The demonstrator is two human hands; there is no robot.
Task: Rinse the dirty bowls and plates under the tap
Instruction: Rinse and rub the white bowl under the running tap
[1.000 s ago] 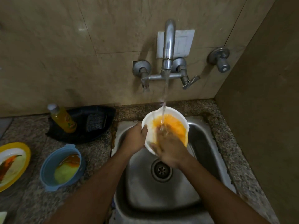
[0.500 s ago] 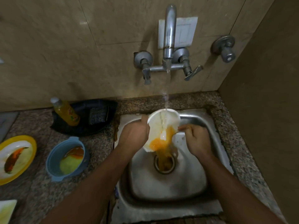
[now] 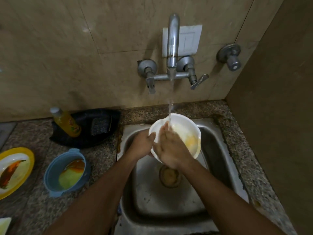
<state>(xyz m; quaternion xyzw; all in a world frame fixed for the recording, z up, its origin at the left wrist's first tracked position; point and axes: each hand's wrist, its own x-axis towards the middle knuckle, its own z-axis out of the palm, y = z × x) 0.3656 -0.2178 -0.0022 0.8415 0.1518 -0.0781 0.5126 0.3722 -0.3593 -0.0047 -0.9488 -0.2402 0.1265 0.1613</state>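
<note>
Over the sink (image 3: 220, 167), the left hand (image 3: 142, 145) is gripping the rim of a white bowl (image 3: 184, 126) while the right hand (image 3: 171, 148), fingers straight, is rubbing inside it. Most orange residue has just poured out, so this bowl is nearly rinsed. On the table, a blue bowl (image 3: 50, 175) and yellow plate (image 3: 30, 158) are waiting, dirty. Beyond, the tap (image 3: 172, 39) is running.

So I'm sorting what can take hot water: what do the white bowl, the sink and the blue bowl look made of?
White bowl: probably plastic or melamine, smooth, opaque, thin-rimmed; ceramic can't be ruled out. Sink: stainless steel, dull grey brushed sheen with soft reflections. Blue bowl: looks like moulded plastic, matte, with tab handles formed into the rim.
</note>
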